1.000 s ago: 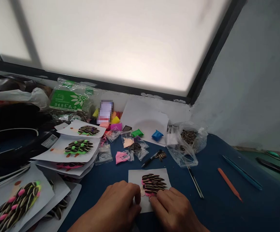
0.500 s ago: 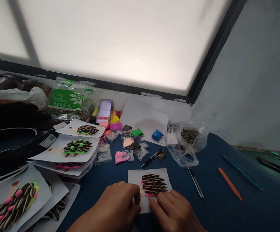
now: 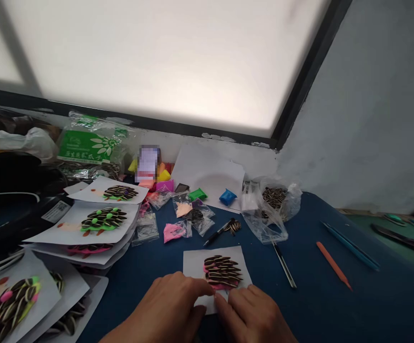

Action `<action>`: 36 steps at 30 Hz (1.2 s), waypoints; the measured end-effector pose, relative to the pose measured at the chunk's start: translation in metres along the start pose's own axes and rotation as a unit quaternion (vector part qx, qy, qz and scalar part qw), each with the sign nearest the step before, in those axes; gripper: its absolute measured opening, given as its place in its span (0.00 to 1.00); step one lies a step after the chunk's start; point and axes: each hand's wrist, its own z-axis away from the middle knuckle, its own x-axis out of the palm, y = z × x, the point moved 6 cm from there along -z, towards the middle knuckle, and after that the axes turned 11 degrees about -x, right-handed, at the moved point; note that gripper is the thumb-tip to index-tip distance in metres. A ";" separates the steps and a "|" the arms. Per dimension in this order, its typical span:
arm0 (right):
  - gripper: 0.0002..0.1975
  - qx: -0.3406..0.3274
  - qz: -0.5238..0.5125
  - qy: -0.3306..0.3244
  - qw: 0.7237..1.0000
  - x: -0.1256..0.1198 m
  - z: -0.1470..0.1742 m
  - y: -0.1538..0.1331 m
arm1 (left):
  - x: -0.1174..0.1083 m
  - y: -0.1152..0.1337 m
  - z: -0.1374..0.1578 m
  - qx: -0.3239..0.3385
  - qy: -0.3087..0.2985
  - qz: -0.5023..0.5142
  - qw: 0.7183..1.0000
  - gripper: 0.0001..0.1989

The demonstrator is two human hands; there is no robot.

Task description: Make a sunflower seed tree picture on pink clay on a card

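Below the centre lies a white paper sheet (image 3: 189,259) with a hedgehog picture, its back made of striped sunflower seeds (image 3: 223,272) over pink clay. My left hand (image 3: 173,305) rests at the sheet's lower left, index finger reaching over the picture's lower edge, thumb apart beneath it. My right hand (image 3: 252,314) is at the lower right, its fingers curled. The left index fingertip meets the right hand's foremost fingertip just below the pink clay. Whatever is between these fingertips is too small and covered to make out. The hedgehog's face end is mostly hidden by my left hand.
Finished-looking hedgehog cards (image 3: 55,233) are piled at left. Behind are clay packets, one pink (image 3: 173,232), one blue (image 3: 227,196), a black pen (image 3: 217,232) beside loose seeds, and a bag of seeds (image 3: 274,199). A pen (image 3: 284,267), an orange tool (image 3: 334,266) and a blue tool (image 3: 350,247) lie right.
The left index finger has stretched rightward to meet the right hand's fingertip, where a small orange-brown bit showed before. The view has shifted slightly, so things sit further left.
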 end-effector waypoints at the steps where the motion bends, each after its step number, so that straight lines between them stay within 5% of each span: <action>1: 0.20 0.000 0.000 -0.004 1.000 -0.001 0.000 0.001 | 0.001 0.001 0.001 0.000 0.000 -0.007 1.000 0.24; 9: 0.14 -0.017 -0.019 -0.063 0.998 0.000 0.006 0.003 | 0.003 0.011 0.008 0.011 0.008 -0.072 0.997 0.26; 19: 0.20 0.023 0.009 0.021 0.999 0.001 0.007 -0.002 | 0.013 0.010 0.006 0.022 0.013 -0.077 0.997 0.27; 31: 0.15 -0.007 -0.007 -0.048 0.999 -0.002 0.006 0.001 | 0.014 0.008 0.007 0.017 -0.009 -0.089 0.996 0.29; 36: 0.19 0.012 0.016 0.001 1.000 -0.007 0.006 0.003 | 0.008 0.003 0.007 0.021 0.018 -0.056 0.998 0.23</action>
